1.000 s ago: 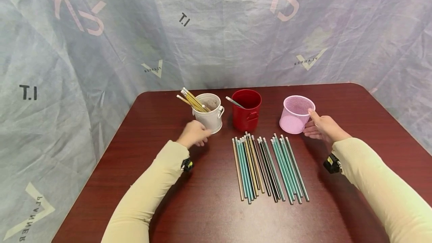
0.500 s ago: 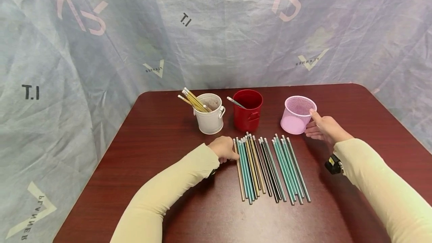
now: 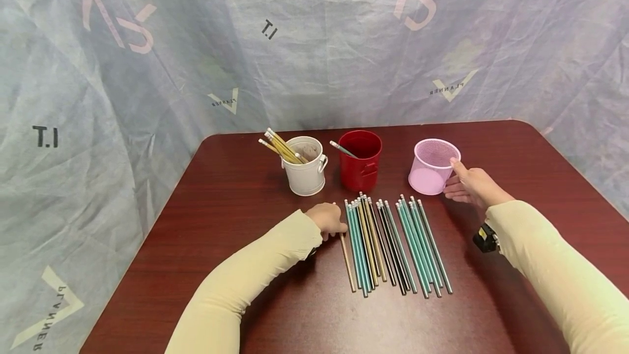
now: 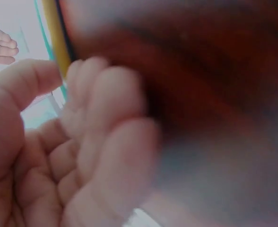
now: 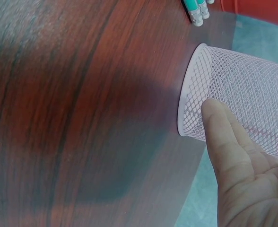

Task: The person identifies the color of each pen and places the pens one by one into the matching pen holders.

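Observation:
My left hand (image 3: pixel 327 220) pinches a gold pencil (image 3: pixel 348 264) near its eraser end, at the left side of a row of pencils (image 3: pixel 380 245). In the left wrist view, thumb and fingertips meet at a yellow shaft (image 4: pixel 56 38), while the palm fills much of the picture. Over on the right, my right hand (image 3: pixel 474 186) rests against a pink mesh cup (image 3: pixel 425 180). Its thumb is at the cup's rim, and straight fingers (image 5: pixel 219 127) lie along the mesh wall in the right wrist view. The cup stands upright.
A white pail (image 3: pixel 306 179) at the back left holds several yellow pencils (image 3: pixel 280 146). Beside it, a red pail (image 3: pixel 358 173) has one teal pencil (image 3: pixel 344 149) leaning out. Teal, black and gold pencils lie side by side on the dark wooden table (image 3: pixel 236 190). A grey cloth (image 3: pixel 314 70) hangs behind.
My left hand has moved from beside the white pail to the pencil row and pinched the leftmost gold pencil, whose eraser end has shifted slightly left. The right hand has stayed at the pink cup.

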